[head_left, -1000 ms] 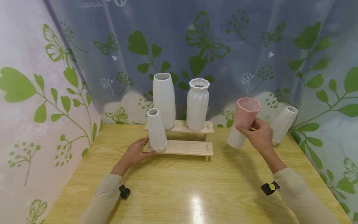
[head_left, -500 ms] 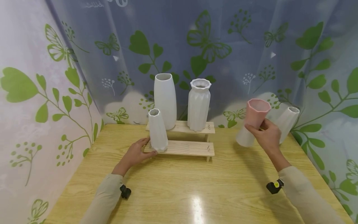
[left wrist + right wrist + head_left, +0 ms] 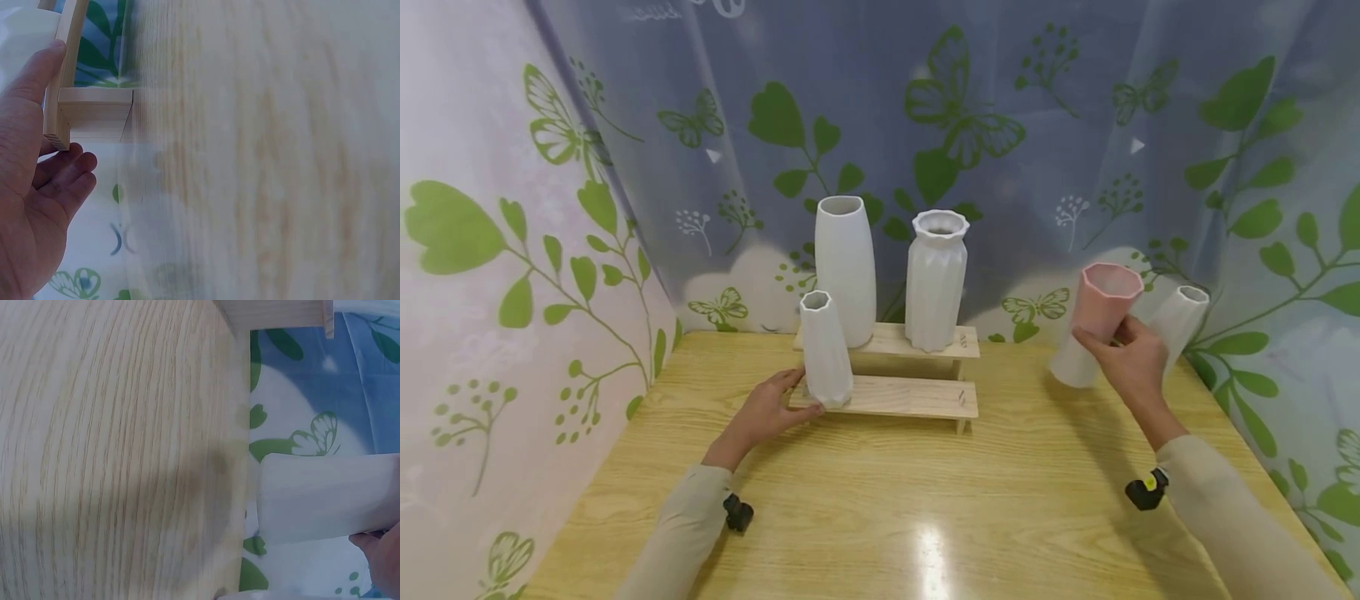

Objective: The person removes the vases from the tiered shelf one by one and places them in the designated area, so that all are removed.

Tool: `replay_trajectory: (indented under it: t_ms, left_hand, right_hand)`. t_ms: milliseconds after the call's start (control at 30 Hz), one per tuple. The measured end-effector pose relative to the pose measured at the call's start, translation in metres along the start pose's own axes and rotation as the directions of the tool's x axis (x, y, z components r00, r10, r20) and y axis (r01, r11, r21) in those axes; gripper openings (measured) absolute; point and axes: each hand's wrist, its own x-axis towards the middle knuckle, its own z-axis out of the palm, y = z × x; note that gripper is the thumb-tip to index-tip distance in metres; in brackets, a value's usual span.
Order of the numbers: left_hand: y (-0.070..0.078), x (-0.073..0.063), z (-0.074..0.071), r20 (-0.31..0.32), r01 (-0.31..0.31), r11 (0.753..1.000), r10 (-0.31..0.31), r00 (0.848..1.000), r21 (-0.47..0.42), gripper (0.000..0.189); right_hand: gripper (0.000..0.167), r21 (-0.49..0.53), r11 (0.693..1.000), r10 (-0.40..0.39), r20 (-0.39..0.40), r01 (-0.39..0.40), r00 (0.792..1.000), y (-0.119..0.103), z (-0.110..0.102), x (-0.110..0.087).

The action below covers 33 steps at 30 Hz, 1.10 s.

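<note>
My right hand (image 3: 1135, 367) grips a vase, pink above and white below (image 3: 1097, 321), tilted and held over the right of the table. In the right wrist view, the vase's pale lower part (image 3: 325, 497) shows beside my fingers. My left hand (image 3: 765, 410) holds the left end of a two-step wooden stand (image 3: 917, 398), thumb at the front edge, as the left wrist view shows. A small ribbed white vase (image 3: 827, 354) stands on the lower step near that hand. On the upper step are a tall smooth white vase (image 3: 845, 275) and a ruffled-rim white vase (image 3: 936, 283).
Another white vase (image 3: 1182, 325) stands at the back right, partly hidden behind my right hand. The wood-grain table (image 3: 865, 517) ends at a leaf-and-butterfly printed curtain (image 3: 1030, 192) behind and at both sides.
My right hand has carried the pink and white vase to the right, closer to the white vase at the back right. My left hand has stayed at the stand's end.
</note>
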Motion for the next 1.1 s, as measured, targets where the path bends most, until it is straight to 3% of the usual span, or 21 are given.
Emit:
replay_trajectory:
  t_ms: [567,1100]
  left_hand:
    - [0.003,-0.001,-0.001,-0.010,-0.004,1.000,0.004,1.000,0.012,0.096]
    - [0.003,0.000,-0.002,0.002,0.016,1.000,-0.016,1.000,-0.009,0.095]
  right_hand:
    - [0.066,-0.027,0.992,0.121,-0.005,-0.121,0.993,0.022,-0.002,0.009]
    - [0.063,-0.048,0.992,0.115,-0.029,-0.117,0.993,0.030,0.006,0.015]
